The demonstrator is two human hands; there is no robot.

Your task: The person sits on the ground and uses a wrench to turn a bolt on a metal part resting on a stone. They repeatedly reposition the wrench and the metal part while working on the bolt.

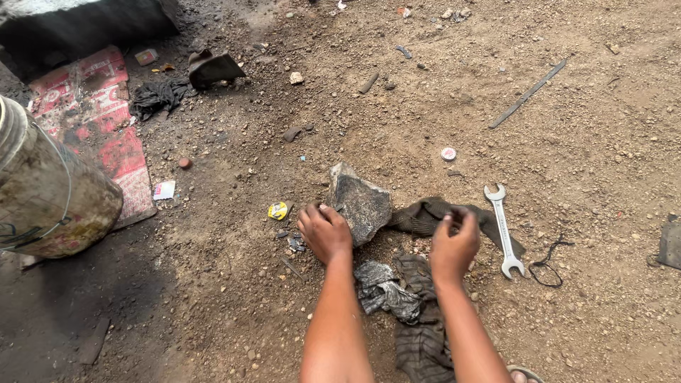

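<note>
- Stone (360, 202): dark grey, with paler dusty patches.
- Rag (433, 215): dull brown-grey.
- Wrench (504, 230): pale silver.
- Crumpled foil (383, 289): shiny grey and black.
- Ground (582, 142): tan-brown, speckled with small pebbles.
- Mat (99, 120): red with faded white patches.
- Drum (50, 198): grimy olive-grey, with red smears near its base.
- Small round cap (448, 153): white and pink.

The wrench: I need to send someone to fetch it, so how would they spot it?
Start at the big dark rock in the middle of the dirt ground, then look past the dark rag by the right hand. The wrench lies at the rag's far edge: silvery, double open-ended, the only bright metal tool there.
</note>
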